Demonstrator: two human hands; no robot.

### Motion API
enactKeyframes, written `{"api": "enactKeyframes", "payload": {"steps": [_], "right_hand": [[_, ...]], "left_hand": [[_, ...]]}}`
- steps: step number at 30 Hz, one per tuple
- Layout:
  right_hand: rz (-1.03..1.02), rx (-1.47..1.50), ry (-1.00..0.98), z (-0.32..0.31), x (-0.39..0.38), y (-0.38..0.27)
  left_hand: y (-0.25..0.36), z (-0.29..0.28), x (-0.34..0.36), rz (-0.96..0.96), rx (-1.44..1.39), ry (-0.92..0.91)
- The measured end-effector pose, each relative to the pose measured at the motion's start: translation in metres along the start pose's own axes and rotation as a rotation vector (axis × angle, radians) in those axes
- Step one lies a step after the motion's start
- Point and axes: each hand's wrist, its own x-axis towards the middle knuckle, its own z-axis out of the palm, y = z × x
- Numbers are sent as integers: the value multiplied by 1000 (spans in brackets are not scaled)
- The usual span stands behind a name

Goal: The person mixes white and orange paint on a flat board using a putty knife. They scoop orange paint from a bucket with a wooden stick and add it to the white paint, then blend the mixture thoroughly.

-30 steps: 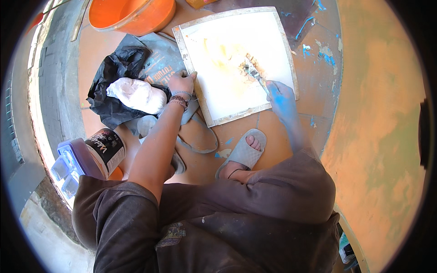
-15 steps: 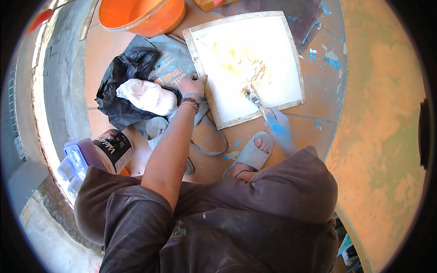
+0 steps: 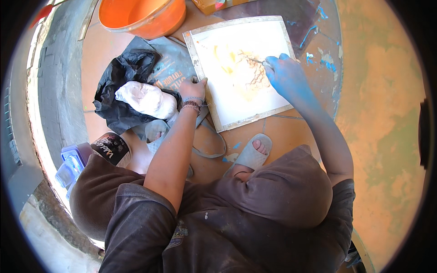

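A white square board (image 3: 236, 109) with a worn greyish rim lies tilted on the floor in front of me. My left hand (image 3: 193, 89) is closed on its left edge, thumb at the rim. Spread over the middle of the board is a lumpy pale orange paste (image 3: 257, 76). My right hand (image 3: 278, 73), tinted blue, reaches over the board's right side, fingers wrapped round the handle of a thin metal putty knife (image 3: 253, 59). The blade's tip is in the paste; glare hides some of its outline.
Beside my left hand, a white bundle (image 3: 148, 99) rests on a crumpled black plastic bag (image 3: 109, 86). An orange basin (image 3: 159, 20) stands at the far left. A dark tub (image 3: 111, 148) and a clear purplish container (image 3: 75, 159) are by my left knee. My sandalled foot (image 3: 255, 152) is near the board.
My right hand has moved up and right from the board's near edge, carrying the putty knife across the paste. The board has shifted slightly; my left hand keeps its place on the edge.
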Motion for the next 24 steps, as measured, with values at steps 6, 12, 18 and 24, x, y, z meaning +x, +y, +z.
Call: {"api": "enactKeyframes", "payload": {"steps": [6, 12, 18, 24], "right_hand": [[-94, -165, -201, 3, 13, -33], [-32, -12, -19, -12, 2, -28], [-60, -72, -53, 11, 44, -28], [-47, -61, -207, -6, 14, -40]], "left_hand": [[7, -5, -8, -15, -28, 6], [16, -5, -9, -46, -108, 63], [9, 2, -3, 8, -79, 59], [15, -10, -7, -39, -85, 1]]}}
